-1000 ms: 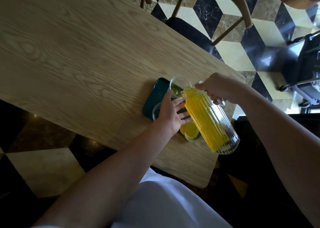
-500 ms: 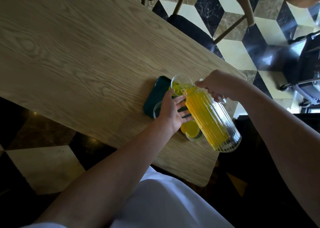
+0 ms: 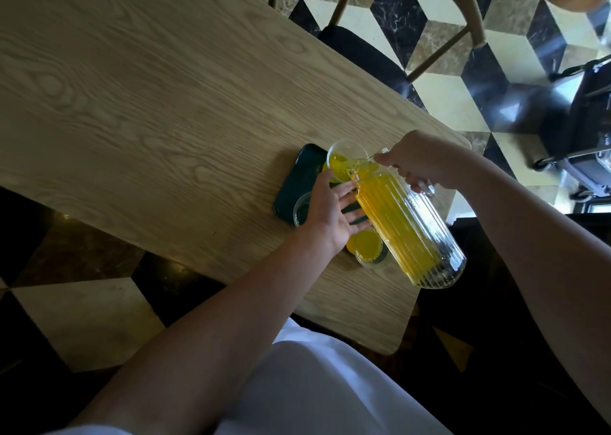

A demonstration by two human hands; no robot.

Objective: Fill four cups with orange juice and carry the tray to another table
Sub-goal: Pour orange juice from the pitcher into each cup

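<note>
A dark green tray [image 3: 302, 175] lies near the right end of the wooden table [image 3: 139, 103]. My right hand [image 3: 425, 163] grips the handle of a ribbed glass jug of orange juice [image 3: 406, 229], tilted with its spout over the far clear cup [image 3: 345, 163], which holds some juice. My left hand [image 3: 332, 214] rests flat on the tray, fingers spread, between the cups. A full cup [image 3: 370, 249] stands at the near right beside the jug. An empty clear cup [image 3: 302, 213] sits at the near left, partly under my hand.
A wooden chair with a dark seat [image 3: 363, 50] stands beyond the table. A dark wheeled cart [image 3: 582, 130] is at the far right on the checkered floor [image 3: 439, 97]. The table's near right corner [image 3: 396, 342] lies close to my body.
Juice has risen in the far cup as the jug tipped further. My left hand stayed on the tray.
</note>
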